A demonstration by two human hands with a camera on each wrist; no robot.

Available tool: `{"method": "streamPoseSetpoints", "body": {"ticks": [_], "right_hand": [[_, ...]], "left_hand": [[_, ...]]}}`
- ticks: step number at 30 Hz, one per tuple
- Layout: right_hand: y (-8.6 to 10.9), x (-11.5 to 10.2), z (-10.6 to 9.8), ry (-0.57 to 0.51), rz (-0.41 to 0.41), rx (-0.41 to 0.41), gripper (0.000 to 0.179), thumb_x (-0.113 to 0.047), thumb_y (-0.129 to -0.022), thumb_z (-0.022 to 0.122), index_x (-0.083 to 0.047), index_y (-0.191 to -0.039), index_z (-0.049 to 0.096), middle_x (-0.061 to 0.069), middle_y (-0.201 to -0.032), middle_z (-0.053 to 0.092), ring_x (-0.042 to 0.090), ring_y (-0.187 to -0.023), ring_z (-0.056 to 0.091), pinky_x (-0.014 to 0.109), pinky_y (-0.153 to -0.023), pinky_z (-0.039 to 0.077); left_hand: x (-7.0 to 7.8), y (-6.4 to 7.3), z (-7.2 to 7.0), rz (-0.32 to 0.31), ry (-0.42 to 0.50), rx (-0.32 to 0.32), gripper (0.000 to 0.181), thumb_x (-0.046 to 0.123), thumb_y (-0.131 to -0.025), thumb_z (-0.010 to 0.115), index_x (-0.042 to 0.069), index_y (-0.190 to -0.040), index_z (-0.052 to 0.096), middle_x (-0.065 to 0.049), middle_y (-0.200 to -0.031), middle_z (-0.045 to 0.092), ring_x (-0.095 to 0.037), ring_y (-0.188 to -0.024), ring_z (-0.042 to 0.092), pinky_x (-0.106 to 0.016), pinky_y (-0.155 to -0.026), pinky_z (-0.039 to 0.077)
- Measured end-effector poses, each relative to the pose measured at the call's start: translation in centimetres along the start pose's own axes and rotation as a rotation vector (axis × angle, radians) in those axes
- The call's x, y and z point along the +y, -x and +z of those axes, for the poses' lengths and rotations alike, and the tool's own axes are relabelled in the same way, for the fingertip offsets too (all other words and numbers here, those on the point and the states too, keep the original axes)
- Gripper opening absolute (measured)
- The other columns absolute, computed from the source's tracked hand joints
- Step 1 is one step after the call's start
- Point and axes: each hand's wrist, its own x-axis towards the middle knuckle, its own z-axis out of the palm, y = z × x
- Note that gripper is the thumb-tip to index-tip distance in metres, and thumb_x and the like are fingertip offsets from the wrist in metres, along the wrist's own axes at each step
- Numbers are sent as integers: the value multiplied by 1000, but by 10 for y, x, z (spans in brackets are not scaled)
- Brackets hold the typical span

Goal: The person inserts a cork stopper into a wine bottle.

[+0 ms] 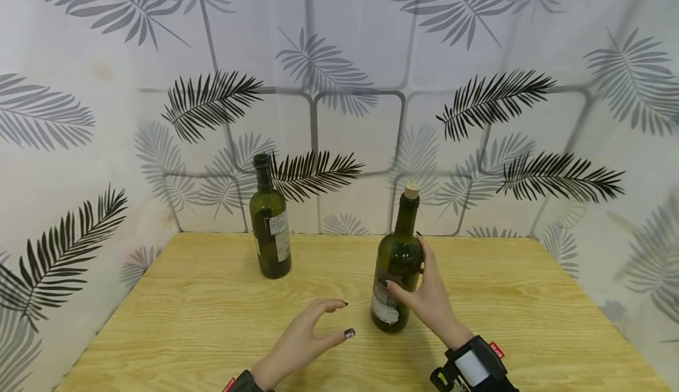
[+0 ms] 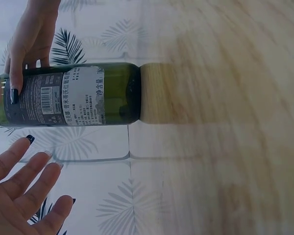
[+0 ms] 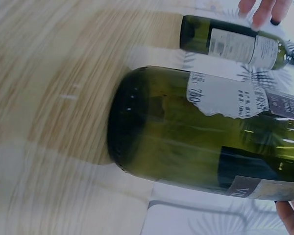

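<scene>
A green wine bottle point(image 1: 391, 268) with a cork point(image 1: 411, 191) in its mouth leans slightly, its base at the tabletop. My right hand point(image 1: 432, 297) grips its body from the right, thumb across the front and fingers round the far side. Dark and white labels point(image 2: 83, 95) face the left wrist camera. My left hand point(image 1: 305, 333) hovers to the left of that bottle, apart from it, with fingers spread and nothing held. Farther back on the left stands a second green wine bottle point(image 1: 270, 233); no cork shows at its top.
Both bottles are on a light wood-grain table point(image 1: 201, 321). Behind it and along the sides hangs a pale sheet point(image 1: 350, 44) printed with grey and black leaves. The second bottle point(image 3: 235, 46) also appears in the right wrist view, beyond the gripped one.
</scene>
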Motion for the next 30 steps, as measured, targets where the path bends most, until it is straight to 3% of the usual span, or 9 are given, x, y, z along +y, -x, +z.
{"method": "streamPoseSetpoints", "body": {"ticks": [16,30], "right_hand": [[-30,33,-17,-35,34,-4,94,-6,-77,76,0,-148,13,27,-142,29,43,-124,36,58,-89,40],[-55,57,-29,-30,110,-24,95,-11,-81,74,-3,-149,9,25,-147,21,43,-131,28,64,-94,36]], "left_hand": [[-1,0,7,-33,19,-57,50,39,-91,60,12,-132,51,-8,-130,53,-29,-114,53,-52,-91,44],[2,2,10,-23,24,-60,49,40,-91,59,12,-130,52,-6,-128,54,-28,-114,54,-51,-91,45]]}}
